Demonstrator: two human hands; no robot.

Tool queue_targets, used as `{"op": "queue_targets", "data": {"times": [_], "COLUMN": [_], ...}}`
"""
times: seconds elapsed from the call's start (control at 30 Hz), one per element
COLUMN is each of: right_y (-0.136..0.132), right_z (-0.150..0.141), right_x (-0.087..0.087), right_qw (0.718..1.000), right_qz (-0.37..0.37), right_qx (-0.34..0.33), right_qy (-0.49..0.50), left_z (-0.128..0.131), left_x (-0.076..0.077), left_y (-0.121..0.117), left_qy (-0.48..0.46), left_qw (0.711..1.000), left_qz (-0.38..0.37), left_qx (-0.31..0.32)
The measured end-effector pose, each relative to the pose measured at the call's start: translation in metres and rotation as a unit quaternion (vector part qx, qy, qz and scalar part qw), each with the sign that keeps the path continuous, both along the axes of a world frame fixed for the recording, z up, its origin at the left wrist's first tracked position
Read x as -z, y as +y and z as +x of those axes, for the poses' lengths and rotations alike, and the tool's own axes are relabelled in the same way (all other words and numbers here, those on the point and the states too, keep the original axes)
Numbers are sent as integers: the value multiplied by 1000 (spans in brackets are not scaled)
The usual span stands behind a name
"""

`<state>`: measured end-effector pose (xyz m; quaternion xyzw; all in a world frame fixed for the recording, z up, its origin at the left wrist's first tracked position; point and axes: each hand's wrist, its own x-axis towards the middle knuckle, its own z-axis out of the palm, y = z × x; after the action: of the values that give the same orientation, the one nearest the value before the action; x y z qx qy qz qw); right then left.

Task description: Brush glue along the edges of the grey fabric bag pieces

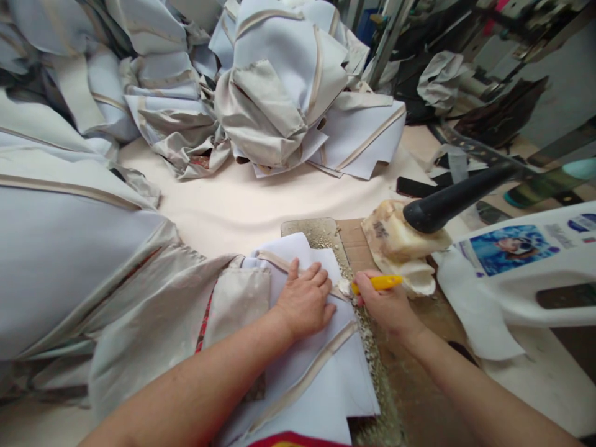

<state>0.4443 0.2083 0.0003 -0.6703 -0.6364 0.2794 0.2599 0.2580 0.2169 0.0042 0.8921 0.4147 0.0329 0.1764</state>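
Yellow brush (380, 284) gripped, the right hand (382, 307) works a white panel (326, 379) atop the crusted board (321, 227); the left hand (305, 302) lies spread on the panel, seemingly unfinished; similar pieces (284, 62) heap beyond the board.

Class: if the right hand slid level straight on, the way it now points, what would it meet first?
The right hand, holding a brush, would probably meet the left hand, which rests on the white panel; depth is unclear, so it might narrowly pass.

hands (305, 303) (384, 307): 2 | yellow-handled brush (382, 283): 1 | labelled white container (507, 292): 1
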Motion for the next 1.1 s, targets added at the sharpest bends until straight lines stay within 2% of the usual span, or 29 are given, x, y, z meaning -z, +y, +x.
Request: {"op": "queue_targets", "data": {"times": [0.07, 0.17, 0.33, 0.4, 0.53, 0.67, 0.8, 1.0, 1.1], "right_y": [-9, -17, -43, -48, -39, -30, -35, -35, -47], "right_z": [3, 0, -1, 1, 2, 2, 2, -1, -1], "right_x": [-3, -4, -9, -12, -9, 2, 2, 5, 4], "right_qw": [999, 996, 997, 997, 992, 992, 993, 992, 995], "right_qz": [-19, -8, -33, -34, 2, 6, 37, 31, 13], "right_qx": [18, 53, 7, 18, 61, 48, 51, 74, 52], "right_qy": [25, 69, 71, 66, 111, 113, 99, 100, 89], "left_z": [0, 1, 2, 2, 3, 3, 3, 3, 4], "left_x": [0, 1, 1, 2, 3, 4, 3, 1, 3], "left_y": [0, -1, -1, -1, -2, -3, -3, -3, -3], "left_qy": [-3, -5, 8, 14, 15, 8, 5, 6, 6], "left_qw": [1000, 1000, 1000, 1000, 999, 999, 999, 1000, 999], "left_qz": [1, 6, 19, 22, 29, 33, 32, 27, 35], "left_qx": [-2, -4, 0, 2, -3, -6, -8, -9, -7]}}
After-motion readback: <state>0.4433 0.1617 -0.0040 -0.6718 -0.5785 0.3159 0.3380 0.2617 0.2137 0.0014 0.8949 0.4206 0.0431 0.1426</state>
